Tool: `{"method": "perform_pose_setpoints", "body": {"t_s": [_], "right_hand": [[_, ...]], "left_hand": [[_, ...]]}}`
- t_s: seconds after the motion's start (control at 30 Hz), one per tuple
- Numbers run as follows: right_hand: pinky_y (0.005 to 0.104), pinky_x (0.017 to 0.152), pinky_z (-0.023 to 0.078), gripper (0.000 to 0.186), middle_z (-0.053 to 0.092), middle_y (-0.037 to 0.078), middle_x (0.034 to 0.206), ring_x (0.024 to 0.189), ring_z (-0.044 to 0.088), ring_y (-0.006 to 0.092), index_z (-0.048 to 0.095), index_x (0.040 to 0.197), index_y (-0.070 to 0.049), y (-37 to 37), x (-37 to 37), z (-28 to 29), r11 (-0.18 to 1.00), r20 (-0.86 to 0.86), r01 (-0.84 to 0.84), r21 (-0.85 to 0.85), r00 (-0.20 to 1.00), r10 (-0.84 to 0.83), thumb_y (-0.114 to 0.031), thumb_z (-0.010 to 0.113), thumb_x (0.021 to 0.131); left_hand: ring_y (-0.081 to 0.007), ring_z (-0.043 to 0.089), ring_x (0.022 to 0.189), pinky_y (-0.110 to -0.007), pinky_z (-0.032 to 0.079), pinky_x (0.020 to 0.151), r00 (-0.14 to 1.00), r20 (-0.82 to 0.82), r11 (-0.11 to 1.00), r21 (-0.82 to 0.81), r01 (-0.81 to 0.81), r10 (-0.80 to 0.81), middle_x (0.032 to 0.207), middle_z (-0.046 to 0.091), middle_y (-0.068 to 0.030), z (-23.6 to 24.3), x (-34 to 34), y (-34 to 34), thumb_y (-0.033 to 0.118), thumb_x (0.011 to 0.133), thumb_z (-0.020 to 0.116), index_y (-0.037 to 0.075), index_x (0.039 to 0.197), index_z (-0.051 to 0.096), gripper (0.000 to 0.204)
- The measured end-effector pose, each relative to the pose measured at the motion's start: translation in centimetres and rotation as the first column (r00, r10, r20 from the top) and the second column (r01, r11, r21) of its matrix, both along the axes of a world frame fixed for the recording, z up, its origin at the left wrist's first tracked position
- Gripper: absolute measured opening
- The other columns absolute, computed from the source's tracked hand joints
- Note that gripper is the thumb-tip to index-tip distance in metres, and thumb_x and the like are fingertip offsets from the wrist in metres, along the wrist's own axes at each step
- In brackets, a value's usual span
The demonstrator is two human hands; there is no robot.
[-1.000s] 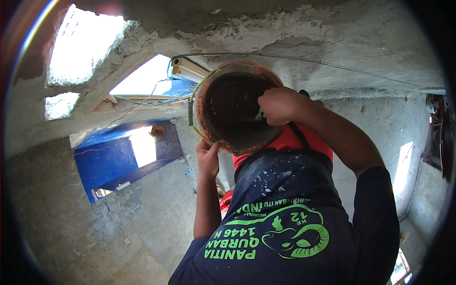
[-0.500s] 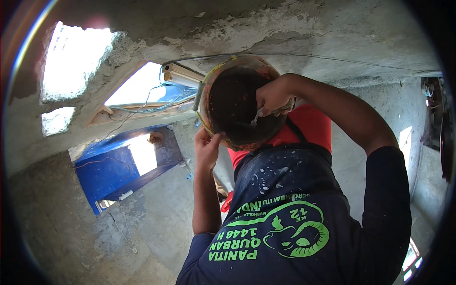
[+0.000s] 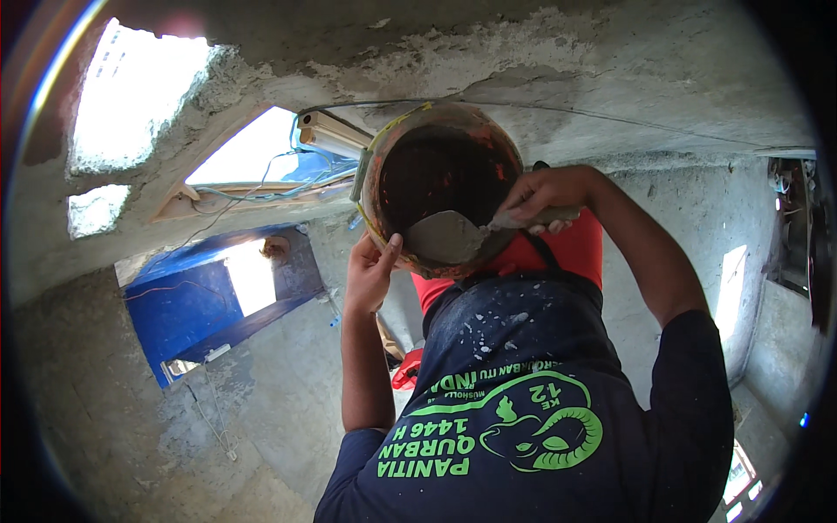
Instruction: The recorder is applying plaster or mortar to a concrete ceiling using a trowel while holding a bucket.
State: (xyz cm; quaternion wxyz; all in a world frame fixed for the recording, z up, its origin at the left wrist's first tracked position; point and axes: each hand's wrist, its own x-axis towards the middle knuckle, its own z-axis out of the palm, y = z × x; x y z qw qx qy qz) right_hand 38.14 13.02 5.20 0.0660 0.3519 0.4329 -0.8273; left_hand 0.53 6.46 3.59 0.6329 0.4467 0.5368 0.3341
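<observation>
A round, mortar-stained bucket [image 3: 499,131] is tilted so that its dark inside faces me. My left hand [image 3: 373,272] grips its near left rim, thumb over the edge. In my right hand [image 3: 549,200] is a trowel [image 3: 449,237], its handle wrapped by my fingers. The trowel's blade lies over the near part of the bucket's opening, covered with grey wet mortar. How much mortar sits deeper in the bucket is too dark to tell. A yellow strip runs along the bucket's left rim.
Rough cement wall [image 3: 610,78] rises beyond the bucket, with a thin cable [image 3: 610,117] across it. An opening with loose wires [image 3: 288,179] and a pale long bar [image 3: 331,132] are at the left. Farther left is a blue-painted recess [image 3: 187,318].
My right hand has drawn the trowel up out of the bucket's depth toward the near rim, and its mortar-loaded blade now shows. My left hand stays on the rim.
</observation>
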Motion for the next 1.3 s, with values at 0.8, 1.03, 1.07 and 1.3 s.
{"method": "perform_pose_setpoints", "body": {"t_s": [0.8,1.03,1.07,1.3], "right_hand": [[0.0432,0.06,0.058,0.044,0.068,0.012,0.098,0.075,0.07,0.0337,0.06,0.135,-0.012,6.1,-5.9,-3.6,-0.447,-0.333,0.042,0.894,0.73,-0.597,-0.017,0.069,0.093],[0.047,0.063,0.059,0.046,0.068,0.014,0.096,0.078,0.071,0.036,0.059,0.136,-0.014,9.0,-2.7,-7.7,-0.424,-0.2,-0.194,0.884,0.665,-0.72,-0.018,0.07,0.092],[0.0478,0.064,0.059,0.045,0.069,0.015,0.096,0.079,0.071,0.0369,0.059,0.135,-0.013,8.1,-2.5,-8.7,-0.394,-0.205,-0.163,0.904,0.645,-0.736,-0.018,0.07,0.092],[0.0467,0.067,0.059,0.042,0.071,0.019,0.099,0.082,0.072,0.0392,0.06,0.132,-0.009,5.6,-2.2,-6.4,-0.337,-0.263,0.048,0.94,0.73,-0.631,-0.014,0.07,0.092]], "left_hand": [[-0.0148,0.066,0.101,-0.032,0.051,0.092,0.879,0.259,0.916,-0.082,-0.392,0.399,0.107,0.07,-0.0052,-4.0,-1.7,-5.8,0.017,0.104,0.063,0.001,0.119,0.066,0.023],[-0.0202,0.07,0.101,-0.038,0.054,0.093,0.753,0.405,0.849,-0.142,-0.508,0.519,0.111,0.072,-0.0093,-4.9,-3.1,-9.0,0.016,0.105,0.059,0.002,0.113,0.067,0.018],[-0.0202,0.07,0.101,-0.038,0.054,0.093,0.748,0.418,0.851,-0.145,-0.505,0.515,0.111,0.072,-0.0093,-5.0,-3.0,-9.1,0.016,0.105,0.059,0.002,0.113,0.067,0.018],[-0.0206,0.069,0.105,-0.039,0.053,0.096,0.758,0.405,0.855,-0.155,-0.494,0.511,0.115,0.072,-0.0099,-5.5,-3.3,-8.9,0.016,0.105,0.059,0.0,0.118,0.066,0.022]]}}
